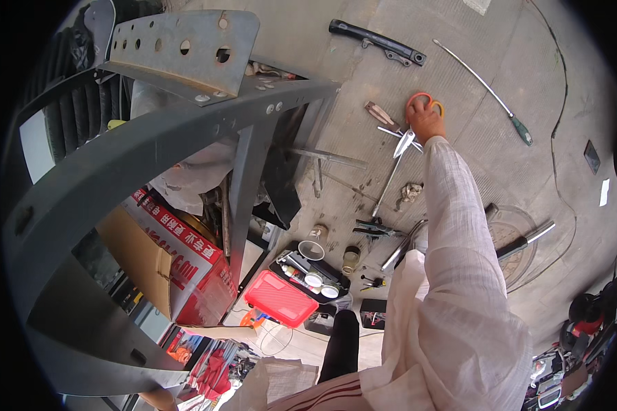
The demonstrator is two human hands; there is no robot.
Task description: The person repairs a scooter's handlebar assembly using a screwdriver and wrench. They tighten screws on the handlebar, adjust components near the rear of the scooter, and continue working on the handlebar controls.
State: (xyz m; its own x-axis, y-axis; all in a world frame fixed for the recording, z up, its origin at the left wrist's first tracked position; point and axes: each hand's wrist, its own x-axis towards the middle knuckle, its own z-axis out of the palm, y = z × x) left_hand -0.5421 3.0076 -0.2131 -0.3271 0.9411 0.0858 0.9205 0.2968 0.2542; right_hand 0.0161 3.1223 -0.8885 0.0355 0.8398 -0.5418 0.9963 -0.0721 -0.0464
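At the upper middle, my right hand (426,124) is closed on a pair of scissors (404,142). Their orange and yellow handle loops show around my fingers, and the pale blades point down toward me. A metal T-handled wrench (389,183) lies on the ground beside the blades. Close by on the left is a small folded tool with worn grips (379,113). Only a sliver of my left hand (159,399) shows at the bottom left, by the metal frame's lower edge; its fingers are hidden.
A grey metal frame (144,147) fills the left, with a red and white carton (202,264) inside. Around the floor lie a long green-handled screwdriver (487,85), a black metal bar (377,42), pliers (377,229), a toolbox with a red lid (281,298) and a phone (591,157).
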